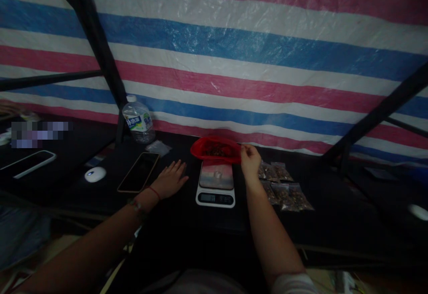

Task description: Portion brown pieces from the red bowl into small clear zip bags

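My left hand (171,180) lies flat and open on the dark table (174,222), fingers stretched out, between a phone (138,172) and a small digital scale (216,183). My right hand (250,160) is closed in a pinch on the right rim of a red bag (216,148) that holds dark brownish bits and sits just behind the scale. A small clear item rests on the scale's platform. Several small clear packets (284,186) filled with the same brownish stuff lie right of my right wrist.
A water bottle (138,120) stands at the back left beside a black pole (96,48). A white mouse (95,174) and a second phone (29,163) lie further left. A striped tarp (254,48) walls the back. Another mouse (418,212) lies at far right.
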Available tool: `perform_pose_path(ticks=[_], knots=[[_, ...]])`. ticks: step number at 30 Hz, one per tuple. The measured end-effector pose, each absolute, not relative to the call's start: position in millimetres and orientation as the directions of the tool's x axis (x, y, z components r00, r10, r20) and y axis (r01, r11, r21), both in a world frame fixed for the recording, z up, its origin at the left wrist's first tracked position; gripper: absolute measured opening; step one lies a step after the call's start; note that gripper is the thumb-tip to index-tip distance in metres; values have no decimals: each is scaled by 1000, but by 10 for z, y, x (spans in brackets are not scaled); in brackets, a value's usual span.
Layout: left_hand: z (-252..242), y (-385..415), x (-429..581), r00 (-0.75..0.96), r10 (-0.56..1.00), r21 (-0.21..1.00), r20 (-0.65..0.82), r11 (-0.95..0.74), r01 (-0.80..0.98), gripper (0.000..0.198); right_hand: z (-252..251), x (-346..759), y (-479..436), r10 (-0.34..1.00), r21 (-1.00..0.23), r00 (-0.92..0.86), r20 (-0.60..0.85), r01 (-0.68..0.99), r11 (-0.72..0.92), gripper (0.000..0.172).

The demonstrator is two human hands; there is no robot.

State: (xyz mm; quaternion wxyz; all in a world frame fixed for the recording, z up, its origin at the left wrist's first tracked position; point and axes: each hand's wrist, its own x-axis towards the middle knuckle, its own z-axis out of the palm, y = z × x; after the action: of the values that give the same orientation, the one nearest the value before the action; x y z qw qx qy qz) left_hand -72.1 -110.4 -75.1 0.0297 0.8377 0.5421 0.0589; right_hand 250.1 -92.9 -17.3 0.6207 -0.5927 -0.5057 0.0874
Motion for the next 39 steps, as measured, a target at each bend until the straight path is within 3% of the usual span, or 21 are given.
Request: perform_pose_path(ticks=[2, 5, 7, 9, 12, 15, 19, 22, 25, 28, 31, 35, 39], knots=[[-763, -1104, -713, 387, 922, 96, 1, -385, 918, 65, -160, 2723, -940, 737, -756, 477, 479, 651, 70, 32], [-735, -1065, -711, 399, 916, 79, -31, -396, 915, 65, -192, 3061, -952, 844, -598, 472, 256, 763, -245, 38], [-725, -1023, -712, 414, 909, 79, -40, -410, 908, 65, -251, 3204, -952, 883, -475, 460, 91, 800, -368, 48], [-717, -981, -713, 420, 905, 86, -65, -414, 906, 65, -321, 3258, -949, 892, -365, 450, -23, 827, -427, 53], [-644, -937, -703, 402, 914, 107, -61, -394, 913, 67, -413, 3238, -940, 887, -255, 458, -49, 853, -455, 49], [-438, -905, -655, 397, 903, 167, 163, -422, 891, 68, -485, 3215, -928, 895, -217, 447, 0, 873, -436, 40], [-76, -820, -469, 358, 771, 317, 526, -568, 759, 53, -524, 3251, -892, 900, -357, 428, 84, 856, -374, 35], [100, -723, -224, 411, 693, 380, 592, -690, 616, 37, -463, 3227, -857, 830, -612, 459, 315, 767, -192, 36], [161, -640, 56, 406, 698, 490, 590, -709, 507, 30, -348, 3037, -870, 583, -740, 540, 607, 652, 167, 38], [142, -588, 292, 398, 790, 730, 466, -598, 331, 36, -250, 2700, -948, 544, -650, 395, 740, 629, 427, 32], [76, -565, 431, 454, 839, 917, 299, -384, 107, 43, -201, 2378, -1042, 608, -496, 62, 792, 646, 581, 28], [-28, -587, 465, 466, 853, 960, 236, -279, 24, 44, -173, 2168, -1110, 622, -362, -235, 747, 642, 676, 29], [-105, -644, 426, 440, 877, 974, 193, -227, 24, 40, -175, 2143, -1116, 643, -334, -278, 714, 672, 661, 30]])
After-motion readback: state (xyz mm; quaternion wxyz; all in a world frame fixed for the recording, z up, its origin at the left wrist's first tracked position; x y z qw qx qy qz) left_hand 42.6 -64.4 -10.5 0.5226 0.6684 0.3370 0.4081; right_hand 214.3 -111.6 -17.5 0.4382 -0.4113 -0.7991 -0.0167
